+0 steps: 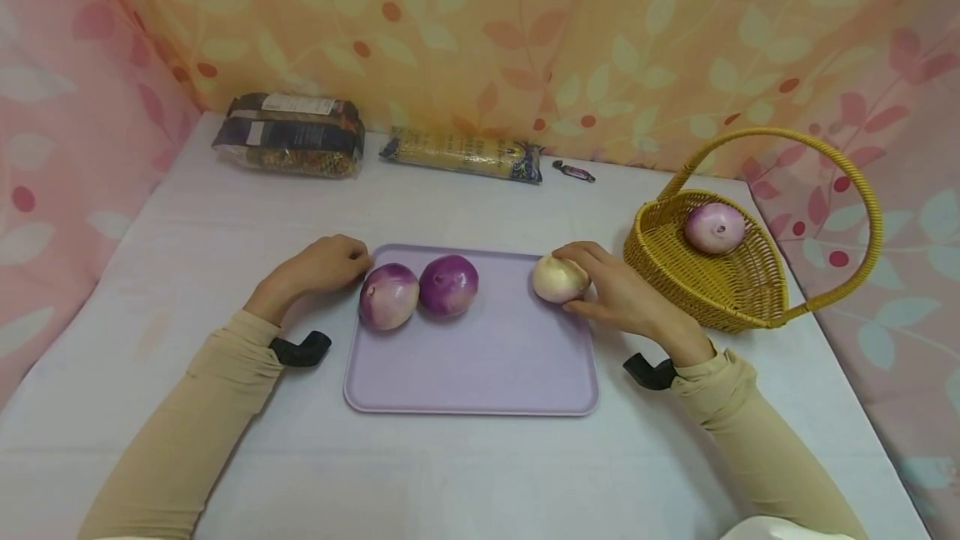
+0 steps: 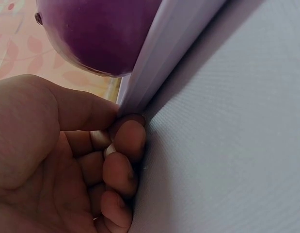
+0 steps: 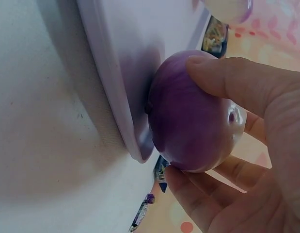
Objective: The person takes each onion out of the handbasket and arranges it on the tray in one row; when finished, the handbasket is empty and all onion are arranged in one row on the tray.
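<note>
A lilac tray (image 1: 472,365) lies on the white-covered table. My left hand (image 1: 326,263) is at its far left corner; in the left wrist view, the thumb and curled forefinger pinch the tray's rim (image 2: 154,58). Two purple-and-white onions, a paler one (image 1: 388,297) and a deeper purple one (image 1: 448,286), sit side by side near that corner. Toward the far right corner, my right hand (image 1: 611,294) grips another onion (image 1: 559,278), thumb on one side and fingers on the other. It looks whitish from above but purple in the right wrist view (image 3: 193,116).
Right of the tray stands a yellow wicker basket (image 1: 720,307) with a tall handle and one onion (image 1: 715,228) inside. Along the back lie a dark bag of pasta (image 1: 288,136), a long yellow packet (image 1: 461,154) and a small wrapped candy (image 1: 573,171). Patterned curtains enclose the table.
</note>
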Available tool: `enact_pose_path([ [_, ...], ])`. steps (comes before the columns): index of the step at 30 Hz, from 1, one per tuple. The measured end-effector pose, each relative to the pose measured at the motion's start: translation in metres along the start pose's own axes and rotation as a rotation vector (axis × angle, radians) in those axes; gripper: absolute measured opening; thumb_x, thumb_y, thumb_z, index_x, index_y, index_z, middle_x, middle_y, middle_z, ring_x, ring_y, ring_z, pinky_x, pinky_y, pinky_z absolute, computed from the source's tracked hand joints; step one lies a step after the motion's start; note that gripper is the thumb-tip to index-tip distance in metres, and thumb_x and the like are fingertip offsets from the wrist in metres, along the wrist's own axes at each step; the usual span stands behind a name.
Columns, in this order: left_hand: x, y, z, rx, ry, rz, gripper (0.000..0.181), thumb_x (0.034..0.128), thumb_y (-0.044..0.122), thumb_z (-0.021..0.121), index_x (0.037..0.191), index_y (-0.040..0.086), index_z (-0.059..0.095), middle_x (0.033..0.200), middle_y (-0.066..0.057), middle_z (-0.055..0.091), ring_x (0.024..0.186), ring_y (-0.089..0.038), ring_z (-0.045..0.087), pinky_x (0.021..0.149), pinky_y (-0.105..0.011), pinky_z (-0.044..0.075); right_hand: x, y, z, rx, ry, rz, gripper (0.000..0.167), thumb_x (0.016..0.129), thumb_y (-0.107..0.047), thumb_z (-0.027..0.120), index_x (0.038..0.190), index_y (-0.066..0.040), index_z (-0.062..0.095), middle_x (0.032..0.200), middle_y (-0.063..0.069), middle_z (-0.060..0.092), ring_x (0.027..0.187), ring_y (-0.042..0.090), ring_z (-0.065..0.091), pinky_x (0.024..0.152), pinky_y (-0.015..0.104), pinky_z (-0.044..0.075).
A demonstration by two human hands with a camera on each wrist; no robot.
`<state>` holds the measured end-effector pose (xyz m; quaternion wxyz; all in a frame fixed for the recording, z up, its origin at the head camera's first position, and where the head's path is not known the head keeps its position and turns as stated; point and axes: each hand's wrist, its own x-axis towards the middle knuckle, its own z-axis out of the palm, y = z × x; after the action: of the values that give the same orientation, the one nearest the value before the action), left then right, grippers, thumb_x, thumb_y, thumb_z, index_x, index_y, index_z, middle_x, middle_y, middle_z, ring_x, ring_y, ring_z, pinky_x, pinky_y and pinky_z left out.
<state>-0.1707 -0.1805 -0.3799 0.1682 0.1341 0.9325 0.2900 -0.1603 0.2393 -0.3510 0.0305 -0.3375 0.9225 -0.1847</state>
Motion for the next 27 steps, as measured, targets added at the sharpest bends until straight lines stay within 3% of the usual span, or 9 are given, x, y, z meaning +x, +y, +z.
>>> enact_pose_path([
  [9, 0.000, 0.001, 0.000, 0.009, 0.007, 0.004, 0.031, 0.0973, 0.016, 0.046, 0.068, 0.011, 0.050, 0.065, -0.001, 0.047, 0.064, -0.016, 0.045, 0.060, -0.029, 0.034, 0.003, -0.002, 0.002, -0.010, -0.007, -0.048, 0.071, 0.075, -0.014, 0.084, 0.136, -0.008, 0.049, 0.142, 0.018, 0.049, 0.131, 0.036, 0.048, 0.107, 0.053, 0.040],
  [17, 0.000, 0.000, 0.001, 0.004, 0.004, 0.005, 0.030, 0.0969, 0.017, 0.046, 0.067, 0.011, 0.050, 0.065, -0.001, 0.046, 0.064, -0.016, 0.044, 0.060, -0.029, 0.034, 0.009, -0.012, 0.012, -0.017, -0.010, -0.075, 0.069, 0.076, -0.018, 0.084, 0.136, -0.013, 0.050, 0.133, 0.012, 0.048, 0.114, 0.031, 0.059, 0.092, 0.047, 0.052],
  [27, -0.001, 0.000, 0.000, 0.007, 0.006, 0.005, 0.030, 0.0972, 0.017, 0.046, 0.069, 0.011, 0.051, 0.066, -0.001, 0.047, 0.065, -0.016, 0.044, 0.061, -0.029, 0.034, 0.025, -0.025, 0.020, -0.027, -0.023, -0.088, 0.072, 0.077, -0.021, 0.084, 0.139, -0.015, 0.049, 0.132, 0.010, 0.048, 0.115, 0.028, 0.058, 0.094, 0.047, 0.051],
])
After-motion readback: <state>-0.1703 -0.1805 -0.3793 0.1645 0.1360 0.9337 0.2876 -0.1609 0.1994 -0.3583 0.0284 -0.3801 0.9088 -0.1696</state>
